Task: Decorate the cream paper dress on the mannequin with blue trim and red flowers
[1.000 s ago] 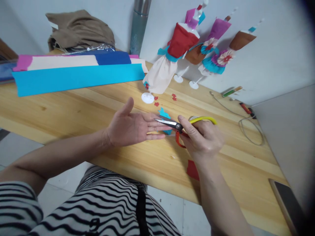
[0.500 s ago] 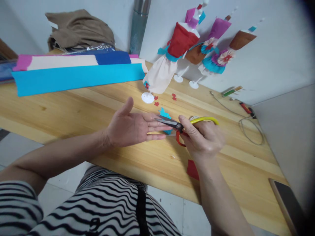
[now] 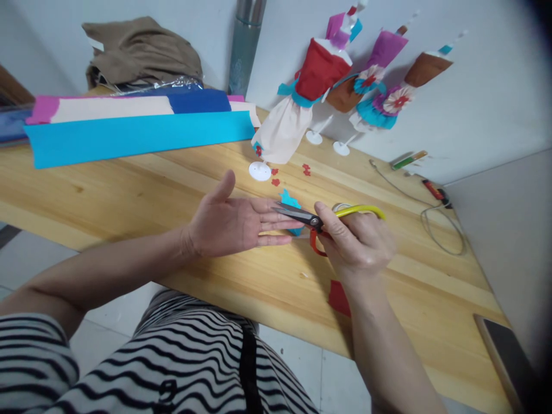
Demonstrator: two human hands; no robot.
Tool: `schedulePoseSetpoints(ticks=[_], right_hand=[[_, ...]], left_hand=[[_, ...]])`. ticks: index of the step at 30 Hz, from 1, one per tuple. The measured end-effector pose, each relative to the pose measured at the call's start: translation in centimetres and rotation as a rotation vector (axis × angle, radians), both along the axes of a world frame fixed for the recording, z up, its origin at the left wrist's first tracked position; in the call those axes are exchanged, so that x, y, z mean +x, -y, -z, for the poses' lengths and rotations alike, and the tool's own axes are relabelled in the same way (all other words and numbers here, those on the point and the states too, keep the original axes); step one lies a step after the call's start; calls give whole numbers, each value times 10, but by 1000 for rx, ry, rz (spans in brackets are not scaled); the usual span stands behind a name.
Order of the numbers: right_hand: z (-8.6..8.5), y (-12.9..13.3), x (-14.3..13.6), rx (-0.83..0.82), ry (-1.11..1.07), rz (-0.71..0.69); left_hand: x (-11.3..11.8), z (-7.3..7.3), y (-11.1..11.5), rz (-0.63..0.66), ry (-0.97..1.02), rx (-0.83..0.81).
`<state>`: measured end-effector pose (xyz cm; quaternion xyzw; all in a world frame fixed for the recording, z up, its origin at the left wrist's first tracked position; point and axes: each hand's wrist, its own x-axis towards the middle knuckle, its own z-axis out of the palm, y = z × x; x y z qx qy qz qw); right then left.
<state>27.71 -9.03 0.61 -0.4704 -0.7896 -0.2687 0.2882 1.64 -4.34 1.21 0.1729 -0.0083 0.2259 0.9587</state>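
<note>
My left hand (image 3: 233, 224) is held palm up above the table, its fingers stretched out and nothing gripped in them. Over those fingertips lie the dark blades of a pair of scissors (image 3: 297, 214), which my right hand (image 3: 357, 241) grips by the yellow and red handles. Partly hidden below the blades is a jagged turquoise piece (image 3: 290, 199) on the table. Small red flower cut-outs (image 3: 275, 182) sit near the white base of a dress form (image 3: 297, 98) in a red top and cream skirt. A red scrap (image 3: 338, 298) is partly covered by my right forearm.
Two more dress forms (image 3: 388, 49) stand against the wall. Folded turquoise fabric (image 3: 142, 137) and other coloured pieces lie at the left, with a brown cloth (image 3: 146, 52) and a flask (image 3: 245, 49) behind. A cable (image 3: 422, 215) and a phone (image 3: 509, 356) are at the right.
The whole view has shifted very slightly. Both hands and the scissors keep the same pose relative to each other.
</note>
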Motion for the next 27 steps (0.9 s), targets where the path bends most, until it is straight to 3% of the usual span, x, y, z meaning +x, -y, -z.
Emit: schedulePoseSetpoints(ticks=[5,12,17,19,21,25,27], right_hand=[[-3,1,-1,0,-25,-88],[-6,-2,-6,132,66,-86],[-3,-2,-4,152,0,-67],[-3,-3,2,139,-139,32],[-5,-5,12,73,-313,230],[-12,-8,46,-280,-400,727],[-13,-6,66,-485,-342,878]], left_hand=[[0,1,0,-3,14,10],[1,1,0,-65,-40,29],[2,3,-4,-134,-40,76],[1,4,-6,-155,-32,81],[0,6,-7,-161,-29,82],[0,7,-6,-155,-25,96],[0,7,-6,-154,-25,100]])
